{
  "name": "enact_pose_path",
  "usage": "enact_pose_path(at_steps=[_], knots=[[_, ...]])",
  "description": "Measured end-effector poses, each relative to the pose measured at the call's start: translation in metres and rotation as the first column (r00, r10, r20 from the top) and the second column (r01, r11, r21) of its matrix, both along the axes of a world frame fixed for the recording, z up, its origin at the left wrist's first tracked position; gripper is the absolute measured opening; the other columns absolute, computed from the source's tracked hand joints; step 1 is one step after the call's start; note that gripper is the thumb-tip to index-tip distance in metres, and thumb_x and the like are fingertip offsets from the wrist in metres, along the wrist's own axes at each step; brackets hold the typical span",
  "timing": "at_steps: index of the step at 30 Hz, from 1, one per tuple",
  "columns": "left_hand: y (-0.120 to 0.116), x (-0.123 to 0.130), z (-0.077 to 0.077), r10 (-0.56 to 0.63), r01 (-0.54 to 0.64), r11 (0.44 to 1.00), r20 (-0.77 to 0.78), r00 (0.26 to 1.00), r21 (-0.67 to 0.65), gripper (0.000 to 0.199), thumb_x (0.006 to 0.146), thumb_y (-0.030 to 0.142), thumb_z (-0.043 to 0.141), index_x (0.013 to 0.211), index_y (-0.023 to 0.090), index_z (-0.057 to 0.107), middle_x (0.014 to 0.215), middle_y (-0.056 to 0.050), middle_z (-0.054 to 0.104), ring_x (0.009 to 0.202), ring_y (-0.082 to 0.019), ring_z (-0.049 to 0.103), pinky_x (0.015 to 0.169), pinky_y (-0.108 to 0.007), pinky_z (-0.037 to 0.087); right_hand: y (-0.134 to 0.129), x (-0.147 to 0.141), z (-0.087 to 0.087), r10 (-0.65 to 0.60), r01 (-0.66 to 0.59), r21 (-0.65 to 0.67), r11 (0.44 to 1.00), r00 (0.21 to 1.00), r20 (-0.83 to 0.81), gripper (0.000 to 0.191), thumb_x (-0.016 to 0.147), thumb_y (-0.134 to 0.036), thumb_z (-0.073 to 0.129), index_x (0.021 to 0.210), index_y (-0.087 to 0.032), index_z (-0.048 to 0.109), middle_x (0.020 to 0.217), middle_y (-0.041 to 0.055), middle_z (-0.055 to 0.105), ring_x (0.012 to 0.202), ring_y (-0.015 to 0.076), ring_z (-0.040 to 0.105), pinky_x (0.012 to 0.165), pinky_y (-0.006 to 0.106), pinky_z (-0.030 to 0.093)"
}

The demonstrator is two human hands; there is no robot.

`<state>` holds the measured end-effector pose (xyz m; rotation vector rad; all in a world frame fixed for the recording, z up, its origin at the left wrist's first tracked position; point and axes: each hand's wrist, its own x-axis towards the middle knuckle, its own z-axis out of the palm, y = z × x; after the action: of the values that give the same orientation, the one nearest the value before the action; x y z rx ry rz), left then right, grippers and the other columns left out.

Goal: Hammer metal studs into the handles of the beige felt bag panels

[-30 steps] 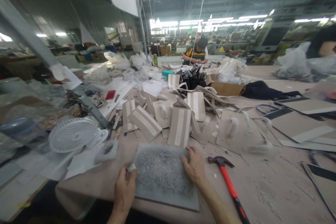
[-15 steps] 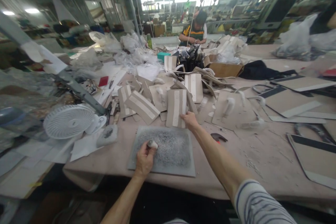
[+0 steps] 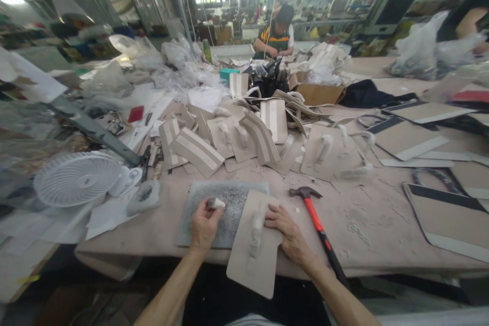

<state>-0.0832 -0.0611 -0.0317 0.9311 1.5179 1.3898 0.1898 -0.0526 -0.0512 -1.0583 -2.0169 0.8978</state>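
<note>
My left hand is closed round a short, pale cylindrical piece with a darker end, above the grey slab. Dark specks cover the middle of that slab. In my right hand is a beige bag panel, gripped by its right edge. A handle wrapped in clear plastic runs along the panel's upper face. The panel slants over the slab's right side and the table's front edge. Right of my right hand lies a claw hammer with a red and black handle.
A pile of similar beige panels stretches behind the slab. On the left stand a white fan and a grey metal post. Dark-banded panels lie at right. A person sits across the table.
My right hand has drawn a beige panel from the pile toward me, and its handle side now faces up. The hammer shows in full. My left hand still holds the pale piece.
</note>
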Motion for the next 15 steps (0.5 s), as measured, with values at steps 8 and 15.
enact_pose_path(at_steps=[8, 15], knots=[[0.037, 0.076, 0.024, -0.353, 0.342, 0.923, 0.031, 0.935, 0.175, 0.024, 0.074, 0.025, 0.070, 0.095, 0.017, 0.061, 0.096, -0.008, 0.075, 0.089, -0.021, 0.070, 0.083, -0.031, 0.054, 0.007, 0.008, 0.007, 0.079, -0.079, -0.024, 0.997, 0.997, 0.020, 0.015, 0.087, -0.028, 0.058, 0.088, -0.027, 0.072, 0.108, 0.0050, 0.074, 0.129, 0.0234, 0.054, 0.118, 0.057, 0.020], [0.045, 0.090, -0.001, -0.411, 0.396, 0.904, 0.073, 0.909, 0.161, 0.026, 0.075, 0.025, 0.071, 0.098, 0.017, 0.062, 0.094, -0.008, 0.075, 0.087, -0.020, 0.070, 0.082, -0.030, 0.053, 0.005, 0.010, 0.012, 0.054, -0.055, -0.023, 0.998, 0.998, -0.045, 0.011, 0.085, -0.023, 0.061, 0.076, -0.024, 0.067, 0.085, 0.0018, 0.074, 0.115, 0.0210, 0.062, 0.116, 0.052, 0.027]])
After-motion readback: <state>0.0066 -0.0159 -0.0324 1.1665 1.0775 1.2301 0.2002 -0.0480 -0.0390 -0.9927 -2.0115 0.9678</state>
